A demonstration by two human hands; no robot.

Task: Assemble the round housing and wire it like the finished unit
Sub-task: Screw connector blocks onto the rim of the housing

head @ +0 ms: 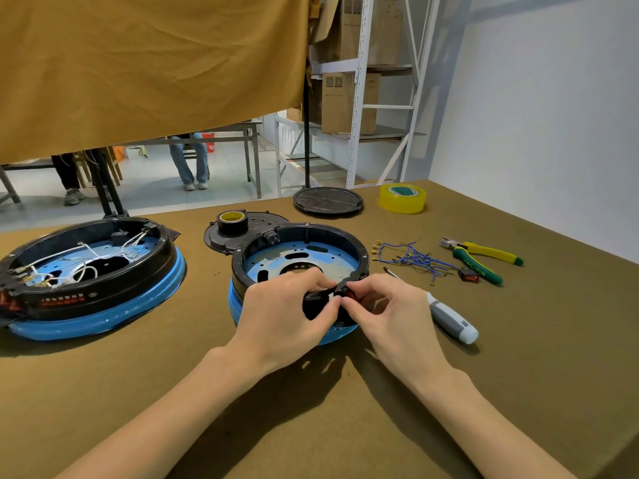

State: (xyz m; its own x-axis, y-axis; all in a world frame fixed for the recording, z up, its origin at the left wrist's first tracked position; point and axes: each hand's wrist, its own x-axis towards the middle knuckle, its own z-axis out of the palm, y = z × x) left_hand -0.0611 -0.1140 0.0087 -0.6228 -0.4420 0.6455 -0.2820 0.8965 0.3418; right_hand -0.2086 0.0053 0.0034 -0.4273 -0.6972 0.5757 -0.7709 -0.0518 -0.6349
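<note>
Both hands (340, 302) pinching — round housing's (299, 257) near rim

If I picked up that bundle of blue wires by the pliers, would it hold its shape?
Probably not. The blue wires are thin and lie in a loose tangle, so they would likely droop and trail. They look light. Their small metal end terminals might snag one another, or the red switch beside them.

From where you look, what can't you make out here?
- Switch at the housing rim: mostly covered by the left hand and right hand; seating unclear, head view.
- Finished unit: left edge cut off by the frame.
- Its label print: too small to read.
- Wires: tangled, count unclear.
</note>
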